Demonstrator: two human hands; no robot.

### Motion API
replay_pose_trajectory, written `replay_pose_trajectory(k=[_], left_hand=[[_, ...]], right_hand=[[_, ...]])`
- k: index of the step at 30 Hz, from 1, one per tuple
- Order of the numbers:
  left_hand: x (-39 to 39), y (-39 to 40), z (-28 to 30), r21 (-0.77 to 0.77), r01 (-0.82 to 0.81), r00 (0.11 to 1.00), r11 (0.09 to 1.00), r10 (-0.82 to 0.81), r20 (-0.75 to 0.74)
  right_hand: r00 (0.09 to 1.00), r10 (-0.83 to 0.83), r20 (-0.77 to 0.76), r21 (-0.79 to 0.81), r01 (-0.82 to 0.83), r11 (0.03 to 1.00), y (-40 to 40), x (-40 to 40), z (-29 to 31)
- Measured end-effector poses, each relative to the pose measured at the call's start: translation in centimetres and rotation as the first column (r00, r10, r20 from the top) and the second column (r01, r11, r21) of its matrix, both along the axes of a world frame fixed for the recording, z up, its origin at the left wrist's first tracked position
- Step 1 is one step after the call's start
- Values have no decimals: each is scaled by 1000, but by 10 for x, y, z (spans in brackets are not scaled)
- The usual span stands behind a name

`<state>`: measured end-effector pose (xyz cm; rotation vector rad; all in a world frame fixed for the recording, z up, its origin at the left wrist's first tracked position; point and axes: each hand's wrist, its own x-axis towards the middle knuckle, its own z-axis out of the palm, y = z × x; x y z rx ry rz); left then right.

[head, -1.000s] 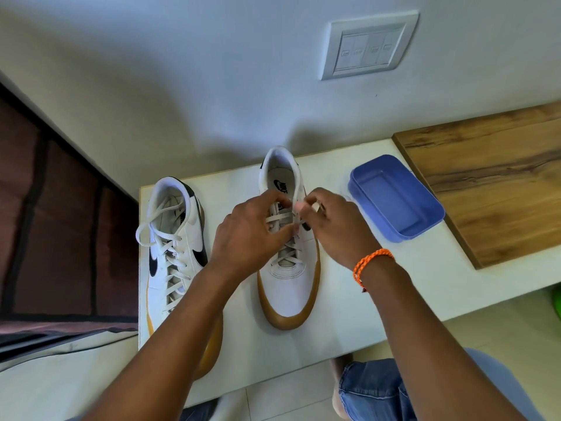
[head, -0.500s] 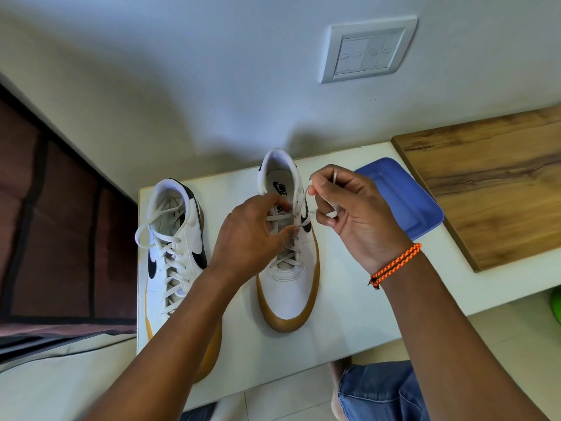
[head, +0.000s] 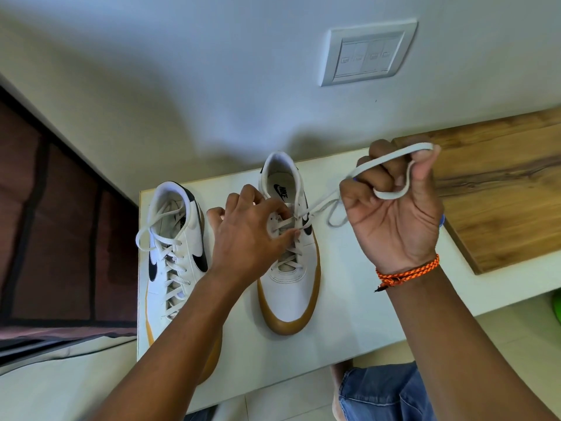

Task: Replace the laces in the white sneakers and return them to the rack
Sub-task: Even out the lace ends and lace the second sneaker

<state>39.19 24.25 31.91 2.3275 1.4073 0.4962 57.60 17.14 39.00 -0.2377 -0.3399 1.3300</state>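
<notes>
Two white sneakers with gum soles stand on a white table (head: 349, 305). The left sneaker (head: 174, 247) is laced, with loose loops at its collar. The right sneaker (head: 291, 287) sits in the middle with its upper eyelets partly unlaced. My left hand (head: 249, 235) presses on that shoe's tongue and laces, fingers pinching at the eyelets. My right hand (head: 394, 214) is raised to the right of the shoe, closed on a white lace (head: 391, 161) that loops over its fingers and runs taut down to the shoe.
A wooden board (head: 501, 192) lies on the table at the right, and a sliver of blue box (head: 442, 220) shows behind my right wrist. A switch plate (head: 368, 53) is on the wall. My denim knee (head: 379, 393) is below the table edge.
My right hand has pulled the lace up and out to the right, away from the shoe, now covering the blue box. My left hand stays on the eyelets.
</notes>
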Motion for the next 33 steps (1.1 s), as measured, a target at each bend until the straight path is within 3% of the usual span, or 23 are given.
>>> replay_pose_trajectory(k=[4, 10, 15, 18, 20, 21, 22, 23, 24, 25, 26, 29, 31, 33], left_hand=[[7, -5, 5, 78, 63, 998, 995, -64, 13], [15, -17, -1, 290, 153, 983, 945, -115, -146], [21, -23, -7, 335, 187, 967, 923, -115, -226], [26, -21, -9, 239, 166, 986, 957, -156, -61], [22, -17, -1, 49, 158, 978, 986, -163, 130], [17, -13, 5, -102, 166, 961, 981, -138, 239], [13, -9, 13, -278, 205, 930, 939, -99, 353], [9, -4, 21, -424, 268, 891, 865, -55, 451], [4, -1, 27, -496, 316, 853, 808, -13, 522], [0, 1, 32, -516, 345, 811, 784, 27, 584], [-4, 3, 35, -517, 361, 758, 777, 79, 647], [-13, 9, 36, -550, 389, 574, 739, 273, 772], [-18, 14, 37, -579, 392, 489, 715, 372, 789], [-21, 17, 37, -596, 394, 449, 699, 419, 789]], right_hand=[[996, 33, -78, 31, -30, 999, -2, 0, 1], [999, 50, 11, -57, -50, 997, -1, -2, -7], [999, 34, 10, -99, -33, 995, 1, 6, -8], [998, -6, 56, -152, 14, 988, 1, 11, -12], [988, -48, 148, -300, 91, 949, 6, 13, -20], [953, -73, 296, -418, 198, 887, 9, 14, -26], [841, -54, 539, -497, 369, 785, 11, 14, -32], [620, 68, 782, -502, 561, 659, 13, 14, -41], [352, 264, 898, -440, 704, 558, 12, 11, -50], [123, 411, 903, -346, 775, 528, 10, 9, -58], [-6, 451, 892, -268, 797, 541, 9, 5, -63], [-141, 123, 982, 19, 731, 682, 11, -9, -52], [-91, -58, 994, 102, 605, 790, 11, -23, -41], [30, -62, 998, 41, 472, 881, 11, -37, -36]])
